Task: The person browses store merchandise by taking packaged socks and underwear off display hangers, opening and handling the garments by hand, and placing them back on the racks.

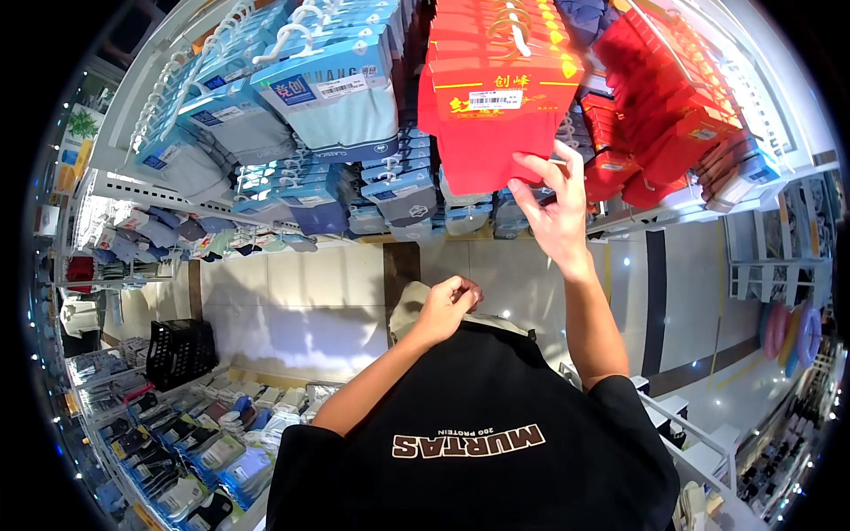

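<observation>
My right hand [558, 203] reaches up to a red folded garment [482, 164] hanging under a red and gold header card [505, 84] with a white price label. Its thumb and forefinger are apart, their tips against the fabric's lower right corner. Several matching packs hang in a row behind it on white hooks. Low in front of my waist is my left hand [447, 305], its fingers curled, with nothing visible in them. To the left of the red row hang light blue carded garments [341, 106].
More red packs [682, 133] hang at the right of the white rack. Beneath runs a lower row of blue and grey packs [398, 195]. Behind me on the left, a bin of packaged socks [204, 442] stands near a black basket [181, 352]. Tiled floor [292, 292] lies below.
</observation>
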### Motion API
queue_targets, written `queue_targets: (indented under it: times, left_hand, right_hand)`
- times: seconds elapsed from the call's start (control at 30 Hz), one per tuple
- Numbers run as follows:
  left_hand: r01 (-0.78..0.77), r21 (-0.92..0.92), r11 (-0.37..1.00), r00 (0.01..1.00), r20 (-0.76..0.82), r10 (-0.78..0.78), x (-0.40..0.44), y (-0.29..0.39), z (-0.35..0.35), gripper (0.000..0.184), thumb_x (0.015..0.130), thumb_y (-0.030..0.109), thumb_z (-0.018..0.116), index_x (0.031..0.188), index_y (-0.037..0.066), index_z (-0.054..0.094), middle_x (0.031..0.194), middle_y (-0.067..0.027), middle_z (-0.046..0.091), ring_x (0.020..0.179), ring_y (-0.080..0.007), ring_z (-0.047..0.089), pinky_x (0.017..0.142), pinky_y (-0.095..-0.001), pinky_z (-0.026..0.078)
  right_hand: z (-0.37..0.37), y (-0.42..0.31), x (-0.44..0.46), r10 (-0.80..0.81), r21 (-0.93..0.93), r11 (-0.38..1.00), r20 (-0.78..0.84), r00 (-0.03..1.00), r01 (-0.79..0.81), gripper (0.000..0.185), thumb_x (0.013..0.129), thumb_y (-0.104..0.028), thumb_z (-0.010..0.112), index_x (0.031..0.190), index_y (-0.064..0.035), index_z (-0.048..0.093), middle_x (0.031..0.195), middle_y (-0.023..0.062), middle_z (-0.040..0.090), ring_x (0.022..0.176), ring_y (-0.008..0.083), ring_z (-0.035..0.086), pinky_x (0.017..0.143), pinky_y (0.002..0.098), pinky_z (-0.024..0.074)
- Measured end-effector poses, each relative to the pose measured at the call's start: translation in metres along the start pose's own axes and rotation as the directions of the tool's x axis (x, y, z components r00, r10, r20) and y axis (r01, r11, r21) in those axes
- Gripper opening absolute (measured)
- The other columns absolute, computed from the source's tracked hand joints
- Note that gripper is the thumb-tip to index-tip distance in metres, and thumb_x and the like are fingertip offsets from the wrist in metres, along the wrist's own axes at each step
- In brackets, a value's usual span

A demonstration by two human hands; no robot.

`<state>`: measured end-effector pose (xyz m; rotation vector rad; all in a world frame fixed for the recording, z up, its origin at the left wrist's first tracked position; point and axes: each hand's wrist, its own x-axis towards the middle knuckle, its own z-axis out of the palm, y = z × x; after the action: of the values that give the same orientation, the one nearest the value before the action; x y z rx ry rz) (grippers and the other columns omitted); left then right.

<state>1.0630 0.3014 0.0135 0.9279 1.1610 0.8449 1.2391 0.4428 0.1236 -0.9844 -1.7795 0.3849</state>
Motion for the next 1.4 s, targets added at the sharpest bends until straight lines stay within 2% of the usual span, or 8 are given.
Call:
queue_targets:
  times: [0.23,0.37,0.63,0.93,1.1,1.2,1.27,1.4]
  left_hand:
    - [-0.014,-0.053,0.999,0.999,0.039,0.016,0.004,-0.007,-0.004,0.009,0.095,0.006,0.053,0.094,-0.001,0.058,0.097,-0.0088,0.065,0.084,-0.0124,0.062,0.077,-0.0262,0.051]
    - [-0.024,-0.045,0.999,0.999,0.034,0.025,0.001,-0.011,-0.003,0.012,0.096,0.010,0.055,0.095,-0.001,0.059,0.094,-0.0084,0.066,0.081,-0.0119,0.062,0.075,-0.0260,0.051]
    - [0.000,-0.064,0.998,0.998,-0.056,-0.003,-0.009,-0.012,-0.015,0.016,0.097,0.015,0.057,0.098,-0.001,0.061,0.091,-0.0074,0.067,0.078,-0.0114,0.062,0.072,-0.0259,0.051]
    - [-0.090,-0.028,0.996,0.977,-0.199,0.082,0.018,-0.040,-0.038,0.024,0.091,0.015,0.065,0.106,-0.002,0.058,0.102,-0.0084,0.065,0.082,-0.0125,0.062,0.071,-0.0252,0.052]
    - [-0.162,0.228,0.960,0.977,-0.100,0.189,0.031,-0.025,-0.028,0.077,0.079,0.025,0.075,0.141,-0.001,0.038,0.140,-0.0191,0.047,0.129,-0.0314,0.045,0.106,-0.0428,0.038]
    - [-0.197,0.257,0.946,0.980,0.023,0.198,0.037,-0.024,-0.016,0.066,0.081,0.024,0.073,0.136,-0.002,0.046,0.133,-0.0177,0.054,0.122,-0.0284,0.052,0.103,-0.0395,0.040]
    - [-0.044,0.202,0.978,0.993,0.120,0.020,0.036,-0.015,-0.009,0.037,0.089,0.020,0.067,0.117,-0.003,0.061,0.109,-0.0089,0.067,0.098,-0.0160,0.061,0.091,-0.0322,0.047]
    - [-0.008,-0.126,0.992,0.995,0.094,0.020,0.032,-0.010,0.006,0.029,0.098,0.020,0.057,0.115,-0.003,0.060,0.104,-0.0047,0.066,0.092,-0.0099,0.060,0.082,-0.0263,0.049]
  right_hand:
    - [0.024,0.077,-0.065,0.578,0.430,0.729,0.031,0.816,-0.533,0.025,0.086,-0.002,0.067,0.111,0.0000,0.063,0.108,0.0053,0.058,0.100,0.0139,0.059,0.084,0.0269,0.0498]
    - [0.057,0.092,-0.050,0.489,0.412,0.750,0.182,0.853,-0.517,0.051,0.085,-0.009,0.072,0.129,-0.0002,0.048,0.122,0.0104,0.055,0.108,0.0179,0.056,0.089,0.0326,0.0504]
    - [0.078,0.088,-0.045,0.546,0.427,0.705,0.182,0.818,-0.566,0.041,0.082,-0.014,0.075,0.116,0.0005,0.057,0.095,0.0035,0.066,0.089,0.0126,0.061,0.082,0.0283,0.0494]
    - [0.040,0.073,-0.069,0.540,0.522,0.547,0.378,0.752,-0.655,0.023,0.094,-0.015,0.062,0.109,0.0020,0.063,0.100,0.0039,0.067,0.091,0.0087,0.060,0.084,0.0263,0.0471]
    - [0.015,0.058,-0.089,0.575,0.629,0.384,0.410,0.708,-0.676,0.022,0.094,-0.011,0.060,0.113,0.0011,0.060,0.101,0.0050,0.066,0.091,0.0111,0.060,0.085,0.0275,0.0475]
    - [0.015,0.057,-0.101,0.605,0.673,0.433,0.275,0.747,-0.599,0.029,0.093,-0.010,0.062,0.119,0.0009,0.056,0.104,0.0066,0.064,0.093,0.0116,0.059,0.085,0.0274,0.0477]
    - [0.012,0.054,-0.110,0.740,0.719,0.238,0.301,0.602,-0.652,0.045,0.092,-0.008,0.062,0.134,-0.0049,0.047,0.109,0.0082,0.061,0.098,0.0132,0.057,0.087,0.0292,0.0474]
    - [0.014,0.054,-0.135,0.737,0.587,0.482,0.130,0.663,-0.650,0.059,0.088,-0.005,0.062,0.143,-0.0069,0.040,0.128,0.0106,0.056,0.109,0.0164,0.055,0.094,0.0295,0.0452]
